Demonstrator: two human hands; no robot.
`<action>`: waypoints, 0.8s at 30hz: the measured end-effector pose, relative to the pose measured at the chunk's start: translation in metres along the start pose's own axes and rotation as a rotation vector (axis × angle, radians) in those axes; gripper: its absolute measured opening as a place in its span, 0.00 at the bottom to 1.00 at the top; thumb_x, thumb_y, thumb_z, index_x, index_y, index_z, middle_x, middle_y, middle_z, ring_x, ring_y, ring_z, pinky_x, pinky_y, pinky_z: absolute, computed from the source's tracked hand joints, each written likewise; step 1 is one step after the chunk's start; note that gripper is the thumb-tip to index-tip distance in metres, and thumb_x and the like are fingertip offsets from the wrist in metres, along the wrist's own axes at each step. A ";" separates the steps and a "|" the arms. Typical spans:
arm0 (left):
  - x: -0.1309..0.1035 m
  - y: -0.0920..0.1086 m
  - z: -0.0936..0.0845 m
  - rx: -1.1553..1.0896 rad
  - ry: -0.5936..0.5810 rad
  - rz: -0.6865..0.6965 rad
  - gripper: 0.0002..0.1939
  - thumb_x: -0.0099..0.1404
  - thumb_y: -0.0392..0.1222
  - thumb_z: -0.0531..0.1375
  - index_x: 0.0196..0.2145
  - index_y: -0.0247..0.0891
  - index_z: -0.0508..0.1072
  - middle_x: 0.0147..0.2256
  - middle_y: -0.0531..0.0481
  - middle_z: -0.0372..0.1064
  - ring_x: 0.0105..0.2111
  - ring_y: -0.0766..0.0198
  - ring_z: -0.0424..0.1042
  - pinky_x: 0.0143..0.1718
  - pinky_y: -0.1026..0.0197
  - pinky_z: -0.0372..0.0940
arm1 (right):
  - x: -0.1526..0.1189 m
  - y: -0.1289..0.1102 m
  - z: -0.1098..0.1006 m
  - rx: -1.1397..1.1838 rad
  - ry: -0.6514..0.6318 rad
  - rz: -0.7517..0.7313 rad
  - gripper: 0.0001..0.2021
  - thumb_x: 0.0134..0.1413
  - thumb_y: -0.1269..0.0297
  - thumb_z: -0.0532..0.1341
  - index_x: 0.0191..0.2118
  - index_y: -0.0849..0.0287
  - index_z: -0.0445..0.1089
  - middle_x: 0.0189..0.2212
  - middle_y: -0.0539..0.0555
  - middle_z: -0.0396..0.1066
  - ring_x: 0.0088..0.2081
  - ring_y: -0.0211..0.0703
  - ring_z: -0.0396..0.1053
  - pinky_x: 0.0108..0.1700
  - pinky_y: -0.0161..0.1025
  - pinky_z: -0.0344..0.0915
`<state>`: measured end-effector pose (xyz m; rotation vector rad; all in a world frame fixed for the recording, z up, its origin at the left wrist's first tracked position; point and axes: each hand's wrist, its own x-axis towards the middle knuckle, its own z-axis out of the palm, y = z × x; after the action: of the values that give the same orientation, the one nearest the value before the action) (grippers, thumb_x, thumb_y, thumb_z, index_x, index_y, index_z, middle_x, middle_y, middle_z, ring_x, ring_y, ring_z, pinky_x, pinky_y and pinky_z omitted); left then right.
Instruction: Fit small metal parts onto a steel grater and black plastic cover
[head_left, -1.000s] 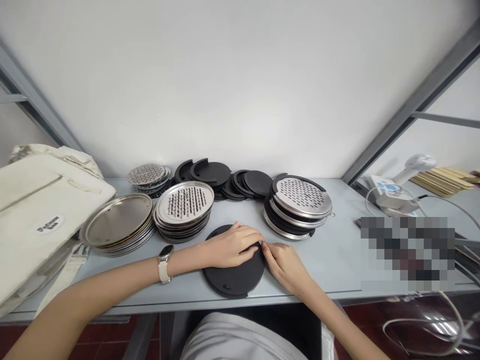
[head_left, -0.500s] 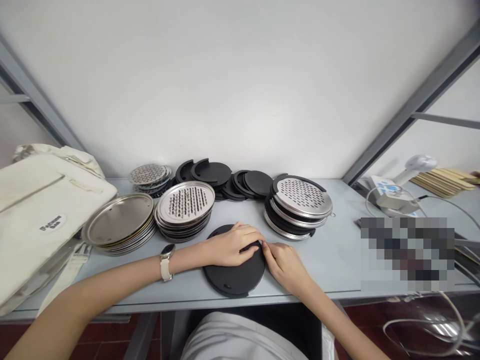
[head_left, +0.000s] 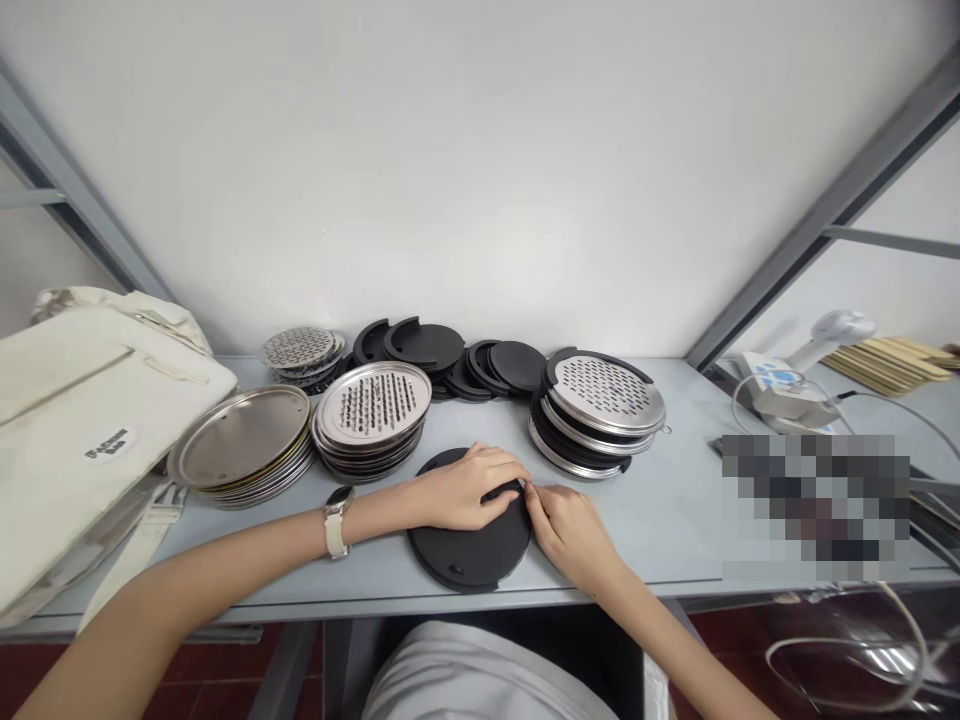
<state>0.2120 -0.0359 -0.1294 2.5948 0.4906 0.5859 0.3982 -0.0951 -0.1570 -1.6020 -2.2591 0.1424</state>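
Observation:
A black round plate [head_left: 469, 560] with a small hole near its front lies flat by the table's front edge. Across its top rests my left hand [head_left: 476, 487], fingers together and bent toward the right rim, thumb tucked below them. My right hand [head_left: 566, 525] is closed at that same rim, thumb and forefinger pinched against it, and its fingertips meet those of the left. What lies under the fingertips is hidden. Behind the plate stand a stack of metal grater discs [head_left: 379, 405] and, to the right, a stack of grater discs in black holders [head_left: 607, 390].
Plain metal discs [head_left: 244, 435] are piled at left, beside a cream bag [head_left: 67, 420]. Small grater discs [head_left: 300, 348] and black holders [head_left: 435, 347] line the wall. At right stand a white device [head_left: 787, 395] with cables and a pile of wooden pieces [head_left: 889, 362].
The view has shifted very slightly. Both hands keep the same hold at the right rim of the black plate, and nothing on the table has visibly moved.

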 end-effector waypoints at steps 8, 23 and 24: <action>0.001 0.001 -0.001 0.039 -0.010 -0.003 0.11 0.66 0.30 0.53 0.45 0.37 0.67 0.44 0.46 0.71 0.46 0.60 0.69 0.54 0.55 0.53 | 0.000 0.000 0.003 -0.025 0.022 -0.005 0.24 0.68 0.65 0.42 0.23 0.59 0.66 0.18 0.54 0.70 0.21 0.40 0.66 0.27 0.37 0.48; 0.001 -0.002 0.002 0.031 -0.002 0.019 0.12 0.66 0.30 0.53 0.46 0.37 0.67 0.46 0.46 0.71 0.48 0.59 0.68 0.57 0.56 0.53 | 0.000 -0.001 0.002 -0.056 0.009 0.016 0.24 0.67 0.66 0.43 0.22 0.59 0.66 0.17 0.53 0.69 0.19 0.40 0.65 0.25 0.37 0.47; 0.001 -0.002 0.002 0.032 -0.003 0.020 0.12 0.66 0.30 0.53 0.46 0.37 0.67 0.46 0.46 0.71 0.48 0.59 0.68 0.57 0.56 0.53 | 0.000 -0.001 0.002 -0.056 0.009 0.019 0.24 0.67 0.65 0.43 0.22 0.59 0.66 0.17 0.53 0.70 0.19 0.39 0.66 0.25 0.37 0.47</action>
<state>0.2130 -0.0342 -0.1316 2.6334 0.4772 0.5850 0.3966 -0.0947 -0.1584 -1.6495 -2.2604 0.0783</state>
